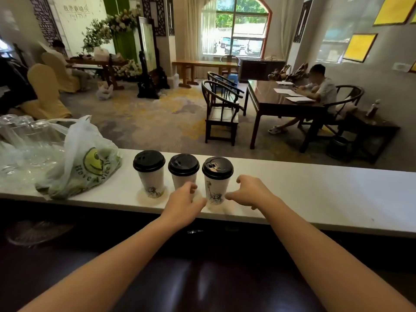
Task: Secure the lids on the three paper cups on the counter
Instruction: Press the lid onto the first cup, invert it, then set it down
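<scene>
We see 3 white paper cups with black plastic lids standing upright in a row on the long white counter (315, 188), close together near its middle. The left cup (150, 181) stands slightly apart from the middle cup (183, 179), and the right cup (216, 188) stands just beside the middle one. Each cup wears its own black lid: the left lid (149, 161), the middle lid (183, 164) and the right lid (217, 168) all sit level on their rims, though we cannot tell how tightly any of them is pressed on

Our left hand (184, 200) reaches in at the lower part of the right cup, fingers curled, on the cup's left side and in front of the middle cup's base. Our right hand (248, 192) sits on the cup's right side, fingers loosely curled and partly spread. Both hands flank the cup near its base; we cannot tell whether either one actually touches or grips it

To the left on the counter lies a crumpled translucent plastic bag with a yellow smiley face (78, 163), and further left a heap of clear plastic wrapping (27, 145)
</scene>
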Demonstrator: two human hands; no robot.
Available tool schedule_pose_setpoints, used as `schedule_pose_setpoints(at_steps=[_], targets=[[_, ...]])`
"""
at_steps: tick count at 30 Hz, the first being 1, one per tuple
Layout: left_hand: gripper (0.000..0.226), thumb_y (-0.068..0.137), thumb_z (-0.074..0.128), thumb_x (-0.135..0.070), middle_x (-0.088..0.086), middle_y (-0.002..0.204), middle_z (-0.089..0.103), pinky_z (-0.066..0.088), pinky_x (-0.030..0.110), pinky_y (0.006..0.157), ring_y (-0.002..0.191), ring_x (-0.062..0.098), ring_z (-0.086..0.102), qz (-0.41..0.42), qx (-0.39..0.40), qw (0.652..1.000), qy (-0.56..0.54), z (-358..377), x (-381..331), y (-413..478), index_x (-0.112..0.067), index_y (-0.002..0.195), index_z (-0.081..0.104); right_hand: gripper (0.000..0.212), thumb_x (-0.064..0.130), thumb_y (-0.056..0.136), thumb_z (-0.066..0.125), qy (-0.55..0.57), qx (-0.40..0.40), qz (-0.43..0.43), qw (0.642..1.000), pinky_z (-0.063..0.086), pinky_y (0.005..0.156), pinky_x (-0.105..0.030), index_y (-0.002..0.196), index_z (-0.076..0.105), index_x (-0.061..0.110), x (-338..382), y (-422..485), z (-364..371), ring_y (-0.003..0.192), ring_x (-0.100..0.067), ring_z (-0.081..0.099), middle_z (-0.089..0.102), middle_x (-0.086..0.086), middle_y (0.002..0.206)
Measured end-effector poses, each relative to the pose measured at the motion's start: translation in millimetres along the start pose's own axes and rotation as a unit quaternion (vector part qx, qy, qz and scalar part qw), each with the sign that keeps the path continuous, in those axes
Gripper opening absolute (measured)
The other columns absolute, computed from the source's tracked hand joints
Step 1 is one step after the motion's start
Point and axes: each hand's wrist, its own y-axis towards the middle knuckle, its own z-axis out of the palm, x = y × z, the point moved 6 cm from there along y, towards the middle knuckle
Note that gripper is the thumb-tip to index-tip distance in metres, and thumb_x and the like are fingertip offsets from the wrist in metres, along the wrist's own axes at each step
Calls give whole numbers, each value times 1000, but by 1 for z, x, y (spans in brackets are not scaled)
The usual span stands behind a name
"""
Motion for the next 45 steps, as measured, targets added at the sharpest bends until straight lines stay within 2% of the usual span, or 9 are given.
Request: schedule_pose_setpoints(at_steps=[5,10,14,21,25,29,33,38,45], targets=[[82,85,71,-38,6,154,42,41,36,105,139,24,41,-42,63,995,-68,22,-11,17,-13,151,30,84,11,83,78,264,22,-20,964,55,82,-40,152,33,27,16,6,10,109,-23,50,50,-3,137],[64,79,73,-32,-3,126,58,51,43,98,117,19,57,-51,86,989,-110,26,-13,30,-21,136,44,87,1,78,81,373,13,-36,927,48,87,-34,149,35,26,22,12,13,117,-19,47,51,0,138],[66,75,72,-41,-1,122,62,55,50,92,111,22,62,-42,106,985,-128,26,-6,38,-20,133,48,88,10,76,87,379,-8,-16,925,44,106,-44,147,39,26,13,14,16,130,-23,46,49,-2,147],[35,91,65,-32,10,102,72,62,47,79,87,28,74,-13,191,970,-150,13,-32,39,-10,116,53,61,27,73,89,411,9,-25,911,56,83,-35,121,52,34,0,2,-2,106,-18,61,62,-1,126],[48,91,64,-45,8,110,68,64,41,67,78,28,76,18,218,970,-109,-12,-51,39,-10,120,49,62,19,75,87,461,43,-28,886,58,85,-39,127,55,27,-9,-13,-6,111,-28,65,67,-8,123],[73,87,56,-61,-1,131,50,58,30,58,84,22,70,130,164,978,-14,-18,-75,40,-23,144,34,62,19,75,84,405,93,-64,907,60,90,-43,132,59,23,-4,-27,1,109,-31,69,73,-10,117],[72,83,34,-74,1,117,59,48,38,89,103,21,58,227,133,959,101,-12,-79,29,-20,127,53,59,25,71,87,335,91,-91,933,59,95,-47,124,62,31,5,-38,0,109,-26,68,73,-4,114],[60,85,25,-70,0,94,55,47,46,84,86,21,54,232,89,962,111,-11,-66,25,-18,96,52,54,43,73,85,189,30,-157,969,62,85,-37,119,58,35,19,-54,-3,100,-14,66,67,8,111],[51,89,28,-62,-3,92,54,40,35,74,85,17,52,248,59,964,71,-12,-66,18,-18,99,52,74,41,64,88,90,-16,-163,982,61,81,-32,125,46,32,24,-62,1,100,-13,64,62,8,114]])
